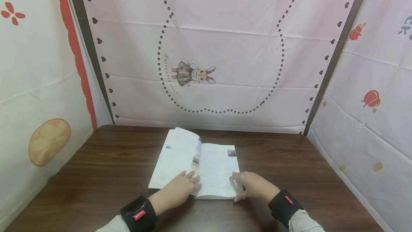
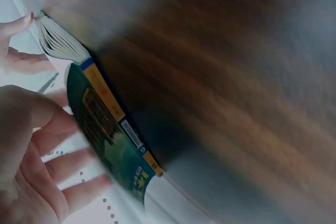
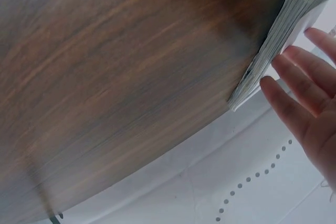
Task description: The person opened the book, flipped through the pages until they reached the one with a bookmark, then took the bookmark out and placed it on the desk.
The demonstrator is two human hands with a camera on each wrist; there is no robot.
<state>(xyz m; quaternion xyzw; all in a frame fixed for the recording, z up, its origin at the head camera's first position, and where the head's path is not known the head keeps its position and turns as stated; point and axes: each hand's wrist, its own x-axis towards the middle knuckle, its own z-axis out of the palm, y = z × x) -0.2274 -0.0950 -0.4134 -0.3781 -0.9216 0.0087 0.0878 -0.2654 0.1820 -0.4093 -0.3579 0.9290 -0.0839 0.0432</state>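
An open book (image 1: pixel 219 169) lies on the table, printed pages facing up. My left hand (image 1: pixel 180 189) rests on it near the gutter, fingers spread over the lower inner part of the left page. In the left wrist view, that hand (image 2: pixel 47 166) is beside a green cover (image 2: pixel 107 135) with a yellow-and-blue spine (image 2: pixel 113 100). At the book's right edge is my right hand (image 1: pixel 255 187), fingertips on the right page and thumb by the front corner. The right wrist view has its fingers (image 3: pixel 302 80) fairly straight against the page edges (image 3: pixel 270 45).
The brown wooden table (image 1: pixel 106 174) extends around the book. A white printed cloth (image 1: pixel 225 56) with a rabbit figure hangs behind it. More patterned cloth (image 1: pixel 363 146) lines the right side, and another sheet (image 1: pixel 38 92) lines the left. Black bands (image 1: pixel 140 214) circle both wrists.
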